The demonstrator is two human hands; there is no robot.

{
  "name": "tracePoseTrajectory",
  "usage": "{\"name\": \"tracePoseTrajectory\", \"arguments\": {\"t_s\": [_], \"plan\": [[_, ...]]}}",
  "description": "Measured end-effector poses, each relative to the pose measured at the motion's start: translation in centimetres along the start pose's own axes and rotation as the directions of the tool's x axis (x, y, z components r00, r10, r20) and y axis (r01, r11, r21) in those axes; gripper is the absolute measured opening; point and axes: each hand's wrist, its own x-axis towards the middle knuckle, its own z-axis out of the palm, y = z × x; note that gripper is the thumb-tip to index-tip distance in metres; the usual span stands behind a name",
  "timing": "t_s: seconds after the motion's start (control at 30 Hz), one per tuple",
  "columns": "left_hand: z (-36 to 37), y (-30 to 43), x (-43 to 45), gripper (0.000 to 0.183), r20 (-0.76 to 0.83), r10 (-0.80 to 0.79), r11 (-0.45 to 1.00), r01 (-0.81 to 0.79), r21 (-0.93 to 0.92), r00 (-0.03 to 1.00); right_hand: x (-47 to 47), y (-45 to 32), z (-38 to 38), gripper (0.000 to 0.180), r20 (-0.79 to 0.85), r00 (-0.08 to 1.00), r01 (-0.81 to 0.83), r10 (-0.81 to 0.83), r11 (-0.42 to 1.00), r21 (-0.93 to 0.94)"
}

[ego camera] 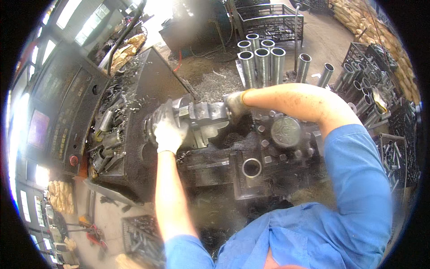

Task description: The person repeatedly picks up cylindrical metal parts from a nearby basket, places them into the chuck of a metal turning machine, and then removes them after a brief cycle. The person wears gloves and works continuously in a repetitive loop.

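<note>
A lathe's chuck with stepped metal jaws lies before me. My left hand, in a pale work glove, rests over the chuck's left part with fingers spread along the metal; whether it grips anything is unclear. My right hand, in a stained glove, is at the right end of the jaws, its fingers mostly hidden. Just right of the jaws sits the bolted tool post with a round cap. A metal ring or short tube stands on the carriage below it.
Steel tubes stand upright beyond the lathe, with more tubes at the right. Metal chips and loose parts cover the headstock top. A control panel with a red button is at left. A wire crate stands below.
</note>
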Motion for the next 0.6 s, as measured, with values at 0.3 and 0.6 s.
{"name": "tracePoseTrajectory", "arguments": {"t_s": [0.3,0.6], "plan": [[1.1,-0.6,-0.3,0.075,-0.185,0.069,0.996,-0.077,-0.037,0.980,-0.4,2.0,-1.6,0.050,0.149,0.989,0.017,-0.021,1.000,0.026],[1.8,-1.4,-1.0,0.072,-0.187,0.025,0.999,-0.032,-0.035,0.982,-8.3,4.5,-0.2,0.061,-0.261,0.921,-0.379,0.288,0.817,-0.436]]}}
